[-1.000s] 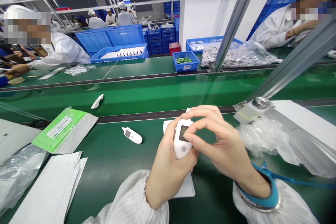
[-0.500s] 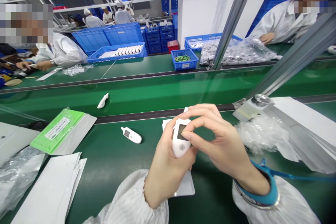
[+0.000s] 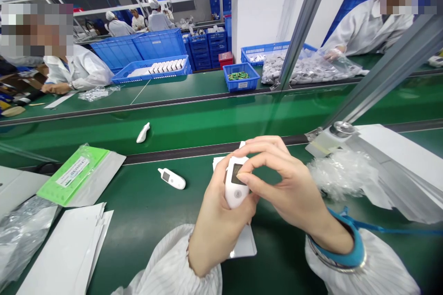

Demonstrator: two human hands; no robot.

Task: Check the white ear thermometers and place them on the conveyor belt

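Note:
My left hand (image 3: 218,212) grips a white handheld thermometer (image 3: 236,182) upright from the side. Its dark display faces up. The fingertips of my right hand (image 3: 280,179) pinch the device's upper part, with the thumb at the display. Under both hands lies a white card or paper sheet (image 3: 245,242), mostly hidden. To the left, a second white ear thermometer (image 3: 172,178) lies flat on the green bench. A white curved device part (image 3: 143,132) lies farther off on the green belt.
A green tray in a clear bag (image 3: 72,177), white envelopes (image 3: 69,249) and a silver bag (image 3: 24,235) lie left. Bubble wrap (image 3: 342,175) and white sheets lie right. Co-workers in white sit beyond the belt, with blue crates (image 3: 241,77) and a metal frame post (image 3: 304,27).
My hands and the thermometer stay in nearly the same grip. The whole view shifts slightly as my head moves. A co-worker's hand at the far right has moved onto the bag of parts.

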